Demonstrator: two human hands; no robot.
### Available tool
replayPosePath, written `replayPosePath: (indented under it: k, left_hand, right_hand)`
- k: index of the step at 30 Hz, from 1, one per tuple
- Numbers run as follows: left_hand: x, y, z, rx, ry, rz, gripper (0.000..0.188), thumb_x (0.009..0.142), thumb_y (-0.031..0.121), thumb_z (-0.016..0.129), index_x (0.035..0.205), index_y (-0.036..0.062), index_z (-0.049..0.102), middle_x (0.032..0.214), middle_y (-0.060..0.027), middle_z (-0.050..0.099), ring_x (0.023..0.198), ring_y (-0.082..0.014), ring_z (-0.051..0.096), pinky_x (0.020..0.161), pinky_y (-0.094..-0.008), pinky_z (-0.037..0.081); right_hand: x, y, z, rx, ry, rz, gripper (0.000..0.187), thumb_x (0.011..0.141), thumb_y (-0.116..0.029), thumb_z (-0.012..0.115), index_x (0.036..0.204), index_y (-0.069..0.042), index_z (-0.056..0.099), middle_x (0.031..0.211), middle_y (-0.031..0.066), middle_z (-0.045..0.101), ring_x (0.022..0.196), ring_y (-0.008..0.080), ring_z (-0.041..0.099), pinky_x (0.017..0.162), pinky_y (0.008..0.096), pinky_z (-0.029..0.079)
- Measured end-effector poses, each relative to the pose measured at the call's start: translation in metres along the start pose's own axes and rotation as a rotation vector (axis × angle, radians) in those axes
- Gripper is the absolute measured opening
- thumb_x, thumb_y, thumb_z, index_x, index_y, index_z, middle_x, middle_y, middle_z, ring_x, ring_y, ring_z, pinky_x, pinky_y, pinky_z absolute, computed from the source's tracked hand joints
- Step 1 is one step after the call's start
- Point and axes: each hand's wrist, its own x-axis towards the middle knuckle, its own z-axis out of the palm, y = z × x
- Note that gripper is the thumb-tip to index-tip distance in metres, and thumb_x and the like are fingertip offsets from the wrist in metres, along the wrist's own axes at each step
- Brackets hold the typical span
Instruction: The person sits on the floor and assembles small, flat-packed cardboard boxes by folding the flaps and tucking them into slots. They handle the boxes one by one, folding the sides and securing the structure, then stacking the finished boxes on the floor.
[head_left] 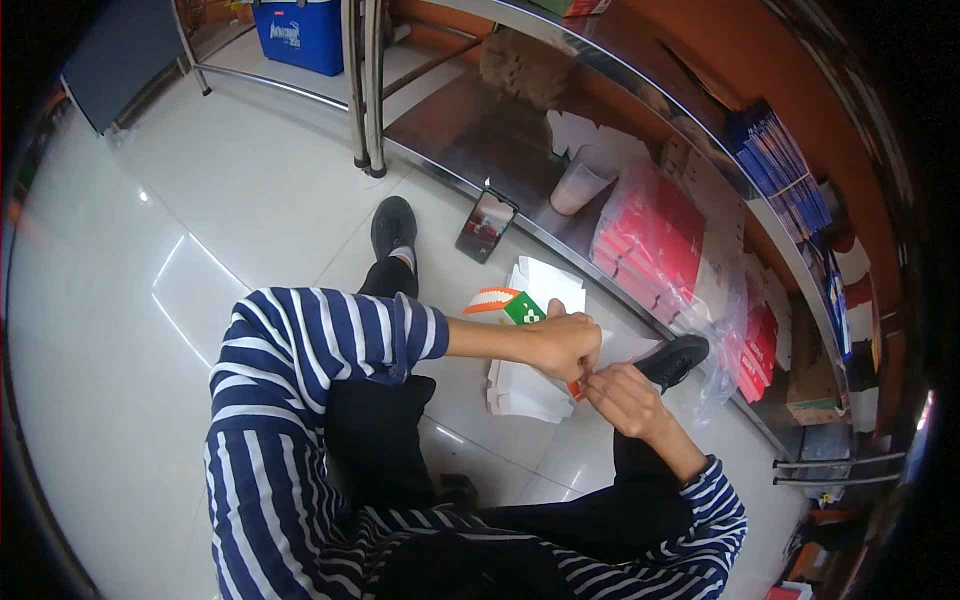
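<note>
Between my outstretched legs, both hands are at work on a small printed carton (522,308) coloured orange, green and white. My left hand (565,342) is closed over its middle, with the thumb lying along the top side. Close beside it, my right hand (630,400) pinches the carton's near right end, where a bit of orange shows between the fingers. Much of the carton is hidden behind my left hand and wrist. Beneath the hands, white flat cartons (530,393) lie in a pile on the tiled floor.
A phone (487,226) leans against the edge of a low metal shelf (450,158). On that shelf are a plastic cup (583,180) and plastic-wrapped red and white cartons (650,235). Blue bundled packs (785,175) sit higher up. A blue cooler box (300,36) stands at the back.
</note>
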Motion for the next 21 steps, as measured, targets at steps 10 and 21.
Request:
replayPosePath:
  k: [10,21]
  left_hand:
    - [0.000,-0.004,0.002,0.031,0.004,0.049,0.009,0.060,0.009,0.059,0.055,0.0147,0.063,0.062,-0.0040,0.054,0.085,-0.0207,0.051,0.068,-0.0385,0.026]
    - [0.003,0.001,-0.009,-0.041,-0.066,-0.066,0.006,0.064,0.007,0.061,0.065,0.0120,0.065,0.067,-0.0012,0.058,0.087,-0.0191,0.051,0.072,-0.0359,0.026]
  right_hand:
    - [0.000,0.001,0.005,0.034,-0.007,0.007,0.019,0.064,0.000,0.065,0.080,0.006,0.059,0.083,0.0134,0.060,0.072,0.0234,0.059,0.064,0.0330,0.048]
    - [-0.011,0.003,0.003,0.058,0.017,0.069,0.022,0.064,-0.001,0.062,0.084,0.006,0.059,0.081,0.0118,0.060,0.072,0.0233,0.060,0.065,0.0323,0.049]
